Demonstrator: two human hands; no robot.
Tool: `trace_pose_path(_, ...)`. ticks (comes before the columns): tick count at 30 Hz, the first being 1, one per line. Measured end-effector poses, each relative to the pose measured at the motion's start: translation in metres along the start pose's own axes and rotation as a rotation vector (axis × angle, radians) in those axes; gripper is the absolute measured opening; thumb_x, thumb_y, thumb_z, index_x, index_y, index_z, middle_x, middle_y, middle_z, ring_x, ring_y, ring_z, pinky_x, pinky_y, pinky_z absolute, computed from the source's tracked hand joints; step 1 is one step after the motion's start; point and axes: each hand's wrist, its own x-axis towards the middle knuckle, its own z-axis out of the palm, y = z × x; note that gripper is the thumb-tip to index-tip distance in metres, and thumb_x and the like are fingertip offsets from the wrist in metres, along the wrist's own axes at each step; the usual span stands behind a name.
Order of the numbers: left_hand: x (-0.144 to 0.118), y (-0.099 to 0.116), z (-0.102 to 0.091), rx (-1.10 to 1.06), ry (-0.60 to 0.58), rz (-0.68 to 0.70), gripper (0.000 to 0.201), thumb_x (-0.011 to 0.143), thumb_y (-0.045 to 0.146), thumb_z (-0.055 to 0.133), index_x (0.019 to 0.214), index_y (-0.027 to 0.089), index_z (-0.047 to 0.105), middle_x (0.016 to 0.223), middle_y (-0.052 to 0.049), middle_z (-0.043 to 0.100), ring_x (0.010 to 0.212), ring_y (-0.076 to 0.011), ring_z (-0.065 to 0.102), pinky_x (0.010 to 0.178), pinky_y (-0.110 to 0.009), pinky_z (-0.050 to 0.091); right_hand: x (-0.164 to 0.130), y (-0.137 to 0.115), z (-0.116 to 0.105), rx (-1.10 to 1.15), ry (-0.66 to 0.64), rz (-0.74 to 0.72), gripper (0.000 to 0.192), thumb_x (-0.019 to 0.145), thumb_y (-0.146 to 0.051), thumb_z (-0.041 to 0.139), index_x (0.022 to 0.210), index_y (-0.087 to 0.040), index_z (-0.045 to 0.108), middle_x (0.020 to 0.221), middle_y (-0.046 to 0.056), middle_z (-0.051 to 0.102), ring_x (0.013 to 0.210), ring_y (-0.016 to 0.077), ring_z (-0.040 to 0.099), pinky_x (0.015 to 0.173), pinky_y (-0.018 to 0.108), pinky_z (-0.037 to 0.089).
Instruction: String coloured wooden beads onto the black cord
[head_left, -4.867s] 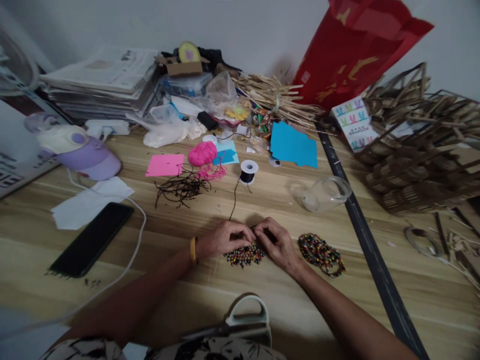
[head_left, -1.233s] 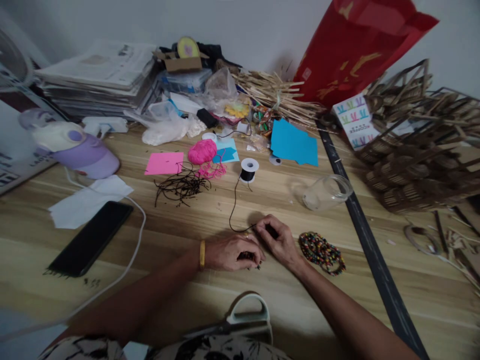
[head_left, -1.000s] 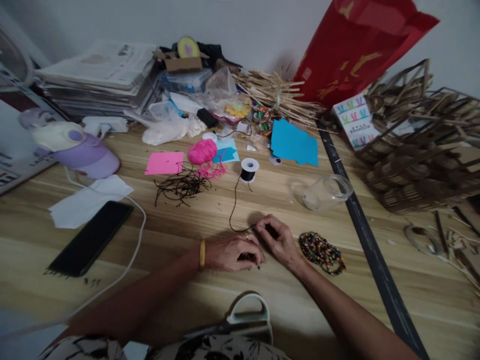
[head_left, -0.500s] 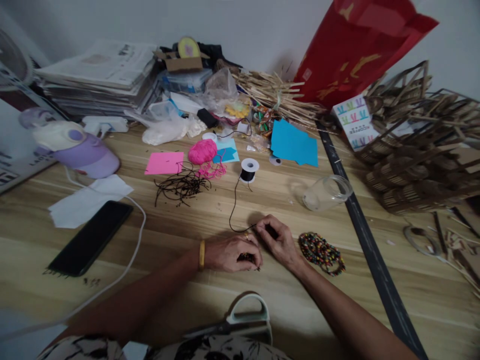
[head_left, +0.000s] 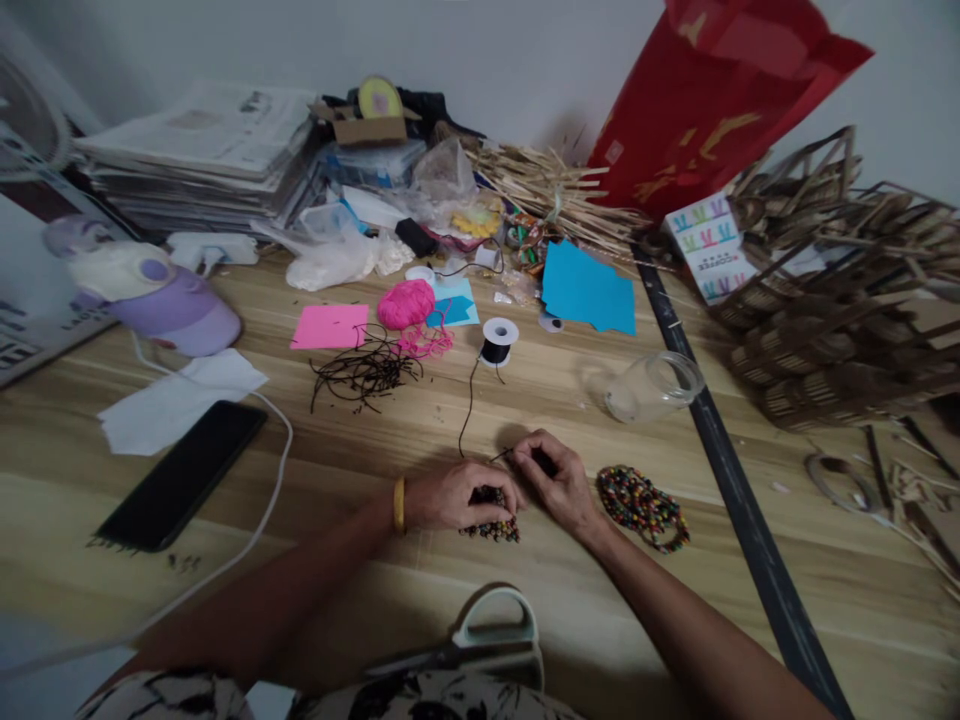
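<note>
**While your right hand pinches the black cord, your left hand bends over the loose beads**

If you take the loose beads as the centre of a dial, with twelve pointing away from you, your left hand sits at ten, its fingers and thumb curled over the pile. The view is dim and those fingertips overlap the beads, so it can't be told whether you have one between them.

Your right hand is at two, thumb and forefinger closed on the black cord near its end. From there the cord passes out of sight behind your left hand, then runs up to its white spool at twelve.

Coiled bead strands lie at three, just beside your right wrist. A clear jar is between one and two. Toward eleven you have a tangle of dark cord, with a pink yarn ball beyond it. Your scissors lie at six, and a black phone at nine.
</note>
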Motion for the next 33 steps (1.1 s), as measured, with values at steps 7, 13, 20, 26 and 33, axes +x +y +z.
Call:
trace_pose_path(7,-0.001,-0.006,-0.009,-0.133,0.091,-0.065,0.011,0.086,0.023,0.058,0.085,0.012,0.061,0.102,-0.012,0.07,0.096,-0.0178,0.065,0.085,-0.028,0.047,0.001,0.0,0.0,0.001,-0.001,0.006,0.017,0.088,-0.031,0.056,0.078,-0.017,0.06,0.074,0.002,0.058,0.07,0.0146,0.055,0.065,0.025,0.043)
trace_pose_path(13,-0.002,-0.007,-0.012,-0.124,0.101,-0.093,0.013,0.087,0.024,0.057,0.088,0.012,0.062,0.1,-0.011,0.07,0.092,-0.0159,0.064,0.082,-0.026,0.048,0.001,-0.001,-0.001,-0.008,-0.013,0.001,0.017,0.088,-0.031,0.055,0.078,-0.017,0.06,0.073,0.002,0.058,0.069,0.0141,0.054,0.065,0.025,0.042)
trace_pose_path(20,-0.003,-0.009,-0.017,-0.016,0.153,-0.083,0.012,0.087,0.021,0.056,0.091,0.012,0.063,0.102,-0.011,0.07,0.097,-0.0178,0.064,0.088,-0.029,0.047,-0.001,0.002,-0.001,0.004,-0.006,0.009,0.018,0.088,-0.033,0.056,0.078,-0.018,0.06,0.075,0.002,0.059,0.07,0.0148,0.055,0.065,0.025,0.043)
trace_pose_path(26,-0.004,-0.014,-0.02,0.018,0.261,-0.093,0.012,0.087,0.022,0.056,0.09,0.012,0.062,0.104,-0.012,0.069,0.1,-0.0196,0.064,0.091,-0.032,0.046,0.0,-0.001,-0.001,0.024,0.008,0.032,0.019,0.088,-0.034,0.056,0.078,-0.018,0.06,0.074,0.002,0.058,0.07,0.0148,0.055,0.066,0.026,0.043)
trace_pose_path(33,-0.004,0.0,-0.01,0.075,0.119,-0.063,0.01,0.087,0.022,0.056,0.087,0.014,0.063,0.107,-0.01,0.069,0.102,-0.0186,0.063,0.093,-0.031,0.044,0.0,-0.005,-0.002,0.027,0.031,0.043,0.022,0.087,-0.037,0.057,0.076,-0.018,0.059,0.072,0.002,0.056,0.068,0.0144,0.053,0.064,0.026,0.042)
